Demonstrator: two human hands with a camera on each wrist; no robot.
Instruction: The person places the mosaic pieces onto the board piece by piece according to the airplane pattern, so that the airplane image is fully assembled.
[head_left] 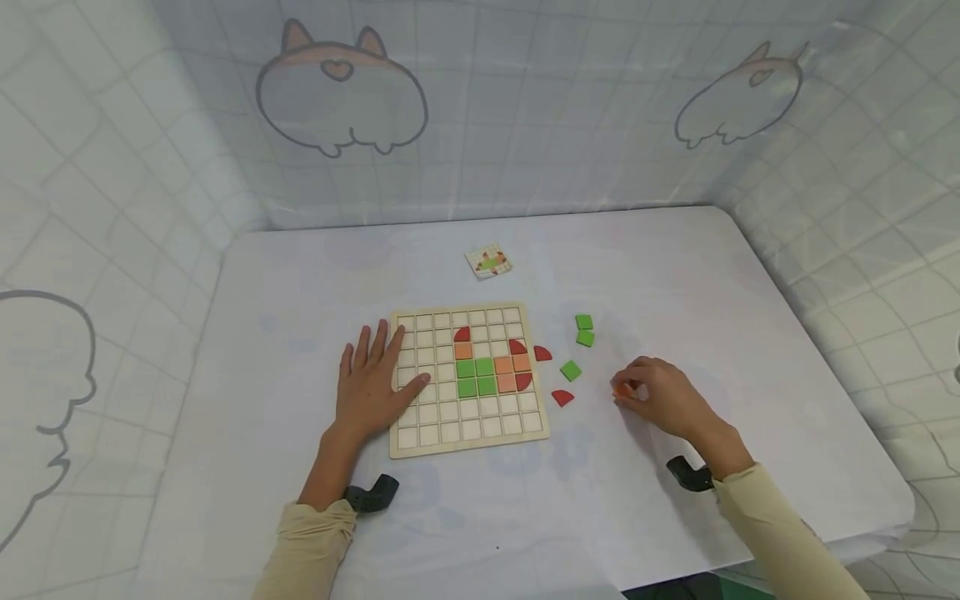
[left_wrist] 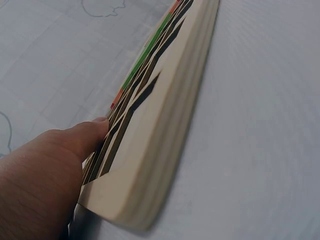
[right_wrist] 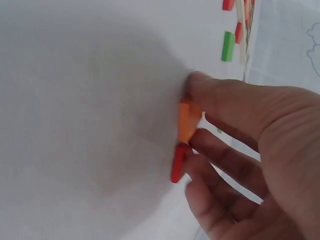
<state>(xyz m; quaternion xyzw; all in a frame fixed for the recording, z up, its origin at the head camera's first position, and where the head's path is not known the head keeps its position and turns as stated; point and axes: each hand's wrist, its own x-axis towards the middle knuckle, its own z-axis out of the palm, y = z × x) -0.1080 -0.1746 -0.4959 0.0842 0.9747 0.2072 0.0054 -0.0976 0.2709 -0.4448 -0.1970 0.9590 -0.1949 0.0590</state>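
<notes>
So we've got a white-covered table (head_left: 675, 267) boxed in by pale grid-print sheeting (head_left: 540, 167) from 9 through 12 to 3 o'clock, chubby cartoon animals (head_left: 341, 100) at 11 and 2, pretty soft light.

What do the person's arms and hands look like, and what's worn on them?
The left sleeve and right sleeve are pale beige, creased fabric. A black piece juts out near the left wrist, another near the right. The left hand and right hand wear no gloves.
</notes>
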